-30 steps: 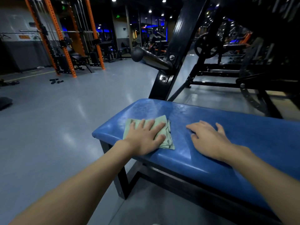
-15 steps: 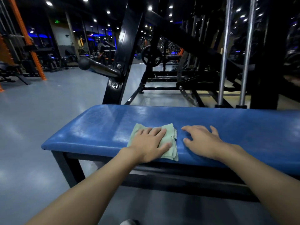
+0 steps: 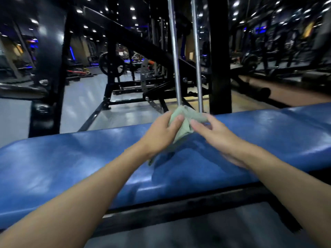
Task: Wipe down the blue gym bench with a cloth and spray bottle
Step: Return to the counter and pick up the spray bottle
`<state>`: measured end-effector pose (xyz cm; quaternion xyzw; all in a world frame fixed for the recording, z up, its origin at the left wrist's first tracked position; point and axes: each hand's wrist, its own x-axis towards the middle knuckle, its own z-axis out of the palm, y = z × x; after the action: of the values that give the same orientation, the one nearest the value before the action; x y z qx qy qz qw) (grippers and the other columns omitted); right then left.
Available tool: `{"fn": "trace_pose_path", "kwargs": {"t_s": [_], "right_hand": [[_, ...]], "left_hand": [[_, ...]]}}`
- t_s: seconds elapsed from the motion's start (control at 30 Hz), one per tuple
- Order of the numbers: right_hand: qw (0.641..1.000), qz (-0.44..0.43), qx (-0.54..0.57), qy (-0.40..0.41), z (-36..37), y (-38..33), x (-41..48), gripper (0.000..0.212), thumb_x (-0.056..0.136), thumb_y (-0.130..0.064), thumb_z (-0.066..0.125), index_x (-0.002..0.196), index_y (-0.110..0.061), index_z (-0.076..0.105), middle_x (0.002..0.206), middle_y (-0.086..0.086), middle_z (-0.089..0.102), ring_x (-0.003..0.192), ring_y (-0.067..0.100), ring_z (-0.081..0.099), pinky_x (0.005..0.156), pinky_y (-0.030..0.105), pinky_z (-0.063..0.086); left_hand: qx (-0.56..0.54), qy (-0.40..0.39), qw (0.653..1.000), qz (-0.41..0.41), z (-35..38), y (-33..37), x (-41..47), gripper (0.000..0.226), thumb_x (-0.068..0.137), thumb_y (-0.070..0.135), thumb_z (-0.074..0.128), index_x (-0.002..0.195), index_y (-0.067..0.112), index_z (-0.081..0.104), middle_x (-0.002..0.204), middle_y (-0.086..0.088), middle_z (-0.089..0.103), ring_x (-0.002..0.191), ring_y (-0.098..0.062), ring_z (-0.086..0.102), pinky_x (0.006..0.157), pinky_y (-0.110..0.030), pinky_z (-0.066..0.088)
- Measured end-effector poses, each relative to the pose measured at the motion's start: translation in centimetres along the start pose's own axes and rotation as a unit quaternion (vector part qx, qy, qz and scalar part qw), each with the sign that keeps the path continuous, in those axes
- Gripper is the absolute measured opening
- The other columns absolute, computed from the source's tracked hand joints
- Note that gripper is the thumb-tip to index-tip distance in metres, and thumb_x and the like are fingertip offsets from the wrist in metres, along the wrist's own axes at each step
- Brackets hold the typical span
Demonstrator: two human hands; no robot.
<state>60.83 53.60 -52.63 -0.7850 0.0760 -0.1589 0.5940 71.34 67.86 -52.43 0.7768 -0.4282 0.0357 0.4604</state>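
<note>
Over the glossy blue bench point(image 3: 71, 158), left hand point(image 3: 161, 135) and right hand point(image 3: 218, 138) pinch a crumpled green cloth point(image 3: 182, 130)

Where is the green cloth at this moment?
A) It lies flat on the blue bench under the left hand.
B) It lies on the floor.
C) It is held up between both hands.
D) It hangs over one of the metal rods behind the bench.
C: the left hand and the right hand each hold a part of the green cloth, bunched between them above the blue bench.
</note>
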Motion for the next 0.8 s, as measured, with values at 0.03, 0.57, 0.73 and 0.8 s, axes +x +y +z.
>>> {"fn": "trace_pose_path", "kwargs": {"t_s": [0.03, 0.57, 0.73, 0.8], "right_hand": [[0.999, 0.011, 0.044, 0.007, -1.3, 0.4, 1.0, 0.039, 0.090, -0.042, 0.065, 0.126, -0.033, 0.051, 0.098, -0.021, 0.073, 0.101, -0.002, 0.065, 0.089, 0.026, 0.047], [0.909, 0.166, 0.166, 0.344, -32.1, -24.1, -3.7, 0.019, 0.090, -0.012, 0.068, 0.107, -0.016, 0.061, 0.096, 0.007, 0.073, 0.078, 0.019, 0.067, 0.064, 0.030, 0.054], [0.874, 0.231, 0.142, 0.403, -43.1, -35.6, -14.6, 0.023, 0.095, -0.032, 0.062, 0.112, -0.017, 0.055, 0.102, 0.009, 0.071, 0.083, 0.021, 0.068, 0.066, 0.029, 0.049], [0.849, 0.239, 0.134, 0.453, -47.3, -38.8, -20.0, 0.015, 0.098, -0.034, 0.057, 0.102, -0.021, 0.054, 0.093, 0.008, 0.070, 0.077, 0.021, 0.066, 0.062, 0.027, 0.047]], "left_hand": [[-0.036, -0.005, 0.999, 0.004, 0.8, 0.6, 2.0, 0.026, 0.105, 0.030, 0.044, 0.101, 0.012, 0.062, 0.091, 0.002, 0.066, 0.076, -0.003, 0.055, 0.071, -0.021, 0.046], [-0.269, -0.417, 0.857, -0.136, 4.1, 36.0, 25.9, 0.024, 0.100, 0.011, 0.049, 0.115, 0.015, 0.067, 0.099, -0.006, 0.076, 0.082, -0.019, 0.072, 0.068, -0.029, 0.058], [-0.138, -0.475, 0.868, 0.053, 7.0, 54.7, 29.5, 0.017, 0.092, 0.013, 0.064, 0.099, 0.028, 0.062, 0.088, 0.005, 0.066, 0.078, -0.011, 0.064, 0.059, -0.011, 0.047], [-0.090, -0.491, 0.856, 0.136, 9.2, 62.1, 29.8, 0.015, 0.092, 0.013, 0.065, 0.098, 0.025, 0.058, 0.083, 0.009, 0.060, 0.071, -0.002, 0.058, 0.056, -0.006, 0.040]]}}
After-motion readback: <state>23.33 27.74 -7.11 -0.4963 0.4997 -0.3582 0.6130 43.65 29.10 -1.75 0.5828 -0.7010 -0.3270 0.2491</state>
